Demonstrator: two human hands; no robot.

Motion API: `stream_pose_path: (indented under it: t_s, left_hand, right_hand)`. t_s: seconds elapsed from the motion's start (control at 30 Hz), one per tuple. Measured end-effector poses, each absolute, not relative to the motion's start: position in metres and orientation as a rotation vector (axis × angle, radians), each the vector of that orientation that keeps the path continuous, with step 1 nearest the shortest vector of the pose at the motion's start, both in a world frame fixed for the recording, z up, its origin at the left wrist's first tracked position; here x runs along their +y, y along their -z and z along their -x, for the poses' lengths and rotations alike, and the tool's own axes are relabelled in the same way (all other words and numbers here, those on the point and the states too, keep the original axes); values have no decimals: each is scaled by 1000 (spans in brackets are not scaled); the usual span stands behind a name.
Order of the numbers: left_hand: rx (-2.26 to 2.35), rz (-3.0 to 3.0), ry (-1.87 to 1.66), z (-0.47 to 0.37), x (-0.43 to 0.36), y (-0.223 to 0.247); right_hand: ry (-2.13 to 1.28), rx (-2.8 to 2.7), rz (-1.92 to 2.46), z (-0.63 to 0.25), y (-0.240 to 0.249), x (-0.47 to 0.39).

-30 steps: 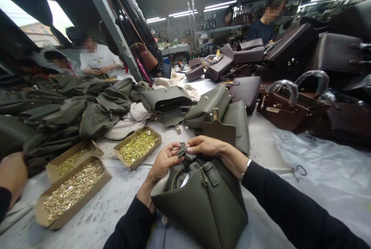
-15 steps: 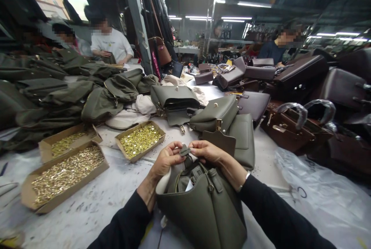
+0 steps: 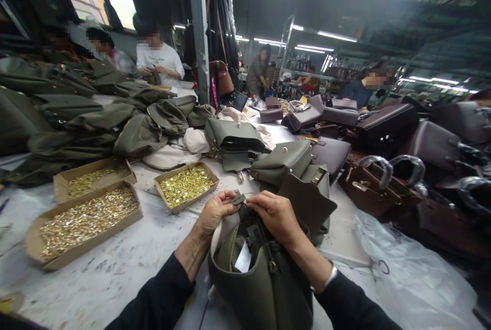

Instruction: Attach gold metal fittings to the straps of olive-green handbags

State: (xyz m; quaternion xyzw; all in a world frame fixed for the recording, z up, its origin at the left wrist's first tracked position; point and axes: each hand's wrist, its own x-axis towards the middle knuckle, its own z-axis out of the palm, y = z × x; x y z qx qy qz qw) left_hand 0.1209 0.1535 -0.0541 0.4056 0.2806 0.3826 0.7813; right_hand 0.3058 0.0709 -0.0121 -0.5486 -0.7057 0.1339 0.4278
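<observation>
An olive-green handbag [image 3: 264, 289] stands in front of me with its mouth open, a zip and a white label [image 3: 243, 258] showing inside. At its far edge my left hand [image 3: 215, 215] pinches a small green strap tab [image 3: 238, 199] between thumb and fingers. Close beside it, my right hand [image 3: 278, 217] has its fingertips pressed together at the tab's right end; whatever small piece they hold is too small to make out. Just beyond the hands lie more green bags [image 3: 282, 160], one with a loose flap [image 3: 307, 204].
Cardboard trays of gold rivets [image 3: 186, 187] and copper-toned ones [image 3: 92, 222] stand to the left. Green bags [image 3: 153, 125] pile up behind them. Brown handbags [image 3: 372, 187] and clear plastic [image 3: 414, 268] lie to the right. Several people work farther back, one in a white shirt [image 3: 160, 64].
My right hand has turned more palm-down, its fingers now drawn slightly away from the left fingertips. The bag's flap beyond has shifted up and right. The head view has swung slightly.
</observation>
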Motion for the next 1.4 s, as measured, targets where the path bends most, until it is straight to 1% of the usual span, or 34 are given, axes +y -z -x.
stream_pose_path:
  t_s: [0.23, 0.5, 0.77, 0.83, 1.07, 1.3, 1.4]
  left_hand:
    - [587, -942, -806, -122, 146, 41]
    - [688, -1043, -759, -125, 140, 33]
    - [703, -1099, -750, -125, 138, 34]
    - [699, -1105, -756, -126, 138, 33]
    - [679, -1151, -786, -127, 137, 32]
    - [807, -1344, -881, -131, 131, 28]
    - [849, -1406, -940, -132, 127, 26]
  right_hand:
    - [-509, -1810, 1430, -310, 3, 71]
    - [-557, -2020, 1551, -312, -9, 73]
    - [-210, -2077, 1648, -296, -4, 70]
    - [-203, -2035, 1666, -294, -2, 69]
    - [-347, -1811, 1667, -295, 6, 68]
    - [-125, -1855, 1608, -290, 13, 64]
    - [-94, -1847, 1594, -288, 12, 63]
